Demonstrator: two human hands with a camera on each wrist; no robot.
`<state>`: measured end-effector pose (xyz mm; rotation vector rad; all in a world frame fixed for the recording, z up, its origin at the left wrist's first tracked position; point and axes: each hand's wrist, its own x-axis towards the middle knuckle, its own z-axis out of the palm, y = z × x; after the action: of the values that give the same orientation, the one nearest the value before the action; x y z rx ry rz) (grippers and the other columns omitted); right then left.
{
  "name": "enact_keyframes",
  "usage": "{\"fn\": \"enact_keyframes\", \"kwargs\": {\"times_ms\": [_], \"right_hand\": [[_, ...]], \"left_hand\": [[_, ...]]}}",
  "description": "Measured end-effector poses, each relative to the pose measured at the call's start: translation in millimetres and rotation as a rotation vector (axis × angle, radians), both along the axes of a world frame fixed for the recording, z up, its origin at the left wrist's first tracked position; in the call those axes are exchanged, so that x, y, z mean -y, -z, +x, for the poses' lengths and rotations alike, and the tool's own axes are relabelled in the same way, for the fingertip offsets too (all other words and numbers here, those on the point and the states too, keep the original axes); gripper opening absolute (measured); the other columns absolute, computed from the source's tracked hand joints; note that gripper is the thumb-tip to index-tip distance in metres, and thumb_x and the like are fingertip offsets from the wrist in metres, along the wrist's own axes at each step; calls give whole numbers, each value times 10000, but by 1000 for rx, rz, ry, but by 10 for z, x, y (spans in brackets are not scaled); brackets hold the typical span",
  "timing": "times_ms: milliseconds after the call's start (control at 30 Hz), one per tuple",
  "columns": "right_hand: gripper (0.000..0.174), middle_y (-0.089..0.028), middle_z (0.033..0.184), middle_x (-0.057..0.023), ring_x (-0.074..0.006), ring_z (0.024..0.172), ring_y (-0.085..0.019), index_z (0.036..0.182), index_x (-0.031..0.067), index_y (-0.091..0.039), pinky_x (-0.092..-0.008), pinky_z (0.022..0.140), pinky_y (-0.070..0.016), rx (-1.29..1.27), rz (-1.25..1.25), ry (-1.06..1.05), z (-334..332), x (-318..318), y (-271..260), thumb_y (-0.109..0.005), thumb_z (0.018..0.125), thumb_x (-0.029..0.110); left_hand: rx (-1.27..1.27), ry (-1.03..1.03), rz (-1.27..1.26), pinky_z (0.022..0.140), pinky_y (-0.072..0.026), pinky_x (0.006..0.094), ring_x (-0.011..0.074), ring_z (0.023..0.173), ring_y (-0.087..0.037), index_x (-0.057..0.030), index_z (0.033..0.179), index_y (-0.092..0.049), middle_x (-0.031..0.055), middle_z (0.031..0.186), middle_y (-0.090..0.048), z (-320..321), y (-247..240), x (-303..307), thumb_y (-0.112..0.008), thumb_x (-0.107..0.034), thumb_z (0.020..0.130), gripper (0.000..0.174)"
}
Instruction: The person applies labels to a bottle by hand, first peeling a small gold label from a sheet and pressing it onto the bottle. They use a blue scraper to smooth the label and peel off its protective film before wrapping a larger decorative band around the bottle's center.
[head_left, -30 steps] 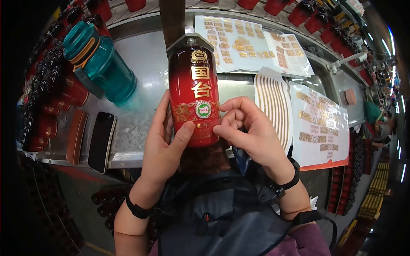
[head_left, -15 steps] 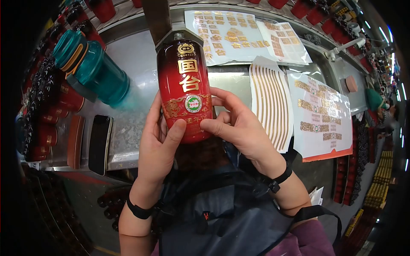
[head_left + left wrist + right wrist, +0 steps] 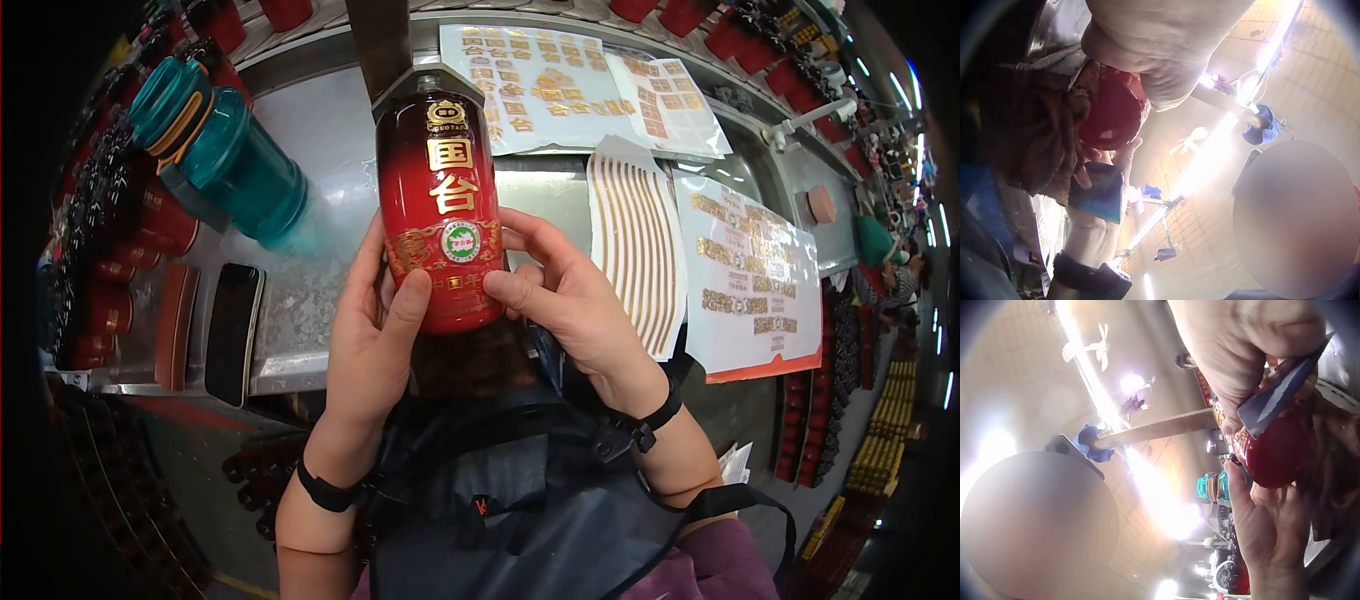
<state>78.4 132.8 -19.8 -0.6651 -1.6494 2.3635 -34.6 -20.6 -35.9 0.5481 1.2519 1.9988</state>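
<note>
A glossy red bottle (image 3: 438, 215), dark at the shoulder, leans back with gold characters and a round green-and-white emblem facing up. My left hand (image 3: 372, 330) grips its lower left side, thumb on the front near the gold print. On the opposite side my right hand (image 3: 565, 300) holds the lower edge, thumb pressed by the last line of characters and fingers along the side. That same hand also keeps a flat blue scraper (image 3: 1285, 394) against its fingers; the left wrist view shows its broad face (image 3: 1100, 194). Brown cloth (image 3: 1041, 137) lies under the bottle's base.
Decal sheets (image 3: 525, 95), a striped gold sheet (image 3: 637, 250) and another decal sheet (image 3: 750, 280) lie right of the bottle. A teal water bottle (image 3: 235, 160), phone (image 3: 235, 330) and brown case (image 3: 178, 325) are at left. A wooden post (image 3: 378, 40) rises behind.
My right index finger, bent at the bottle's edge a second ago, now reaches along its side, with the thumb on the front. The left hand keeps its grip. The head view has shifted slightly.
</note>
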Motion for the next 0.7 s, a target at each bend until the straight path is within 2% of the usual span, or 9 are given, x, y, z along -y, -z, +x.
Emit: {"fn": "enact_keyframes", "kwargs": {"times_ms": [333,433,500,600,700], "right_hand": [[620,-558,1290,-46,-14,758,-536,1472,26,-433,-187,732,-467,17,-45,-1,-2,10,-40,-720,931,124],[619,-555,1291,-45,-16,765,-537,1470,25,-436,-184,729,-464,27,-43,8,2,15,-42,-722,931,125],[617,-554,1289,-45,-15,763,-535,1469,24,-438,-182,729,-461,27,-30,4,4,10,-29,-721,931,123],[614,-554,1284,-44,-14,758,-529,1468,21,-439,-178,727,-456,22,-22,-2,4,7,-24,-720,930,119],[612,-553,1283,-43,-13,752,-523,1466,20,-441,-175,725,-451,16,-26,-7,6,0,-19,-721,930,117]], "left_hand": [[9,-26,-34,1157,-334,349,203,1375,-443,39,1566,-219,148,1534,-415,-59,23,77,-450,-234,1084,599],[20,-25,-5,1150,-344,349,199,1369,-445,41,1569,-194,152,1533,-409,-32,21,54,-508,-194,1062,641],[-39,10,-38,1142,-360,346,201,1368,-444,41,1574,-160,161,1532,-399,-20,-12,51,-599,-140,1015,734],[-46,-10,-79,1135,-374,345,208,1365,-444,38,1577,-135,169,1526,-396,-7,7,53,-664,-95,968,817],[-35,-2,-68,1134,-378,350,215,1365,-445,36,1577,-140,171,1526,-395,-18,22,48,-662,-96,969,812]]}}
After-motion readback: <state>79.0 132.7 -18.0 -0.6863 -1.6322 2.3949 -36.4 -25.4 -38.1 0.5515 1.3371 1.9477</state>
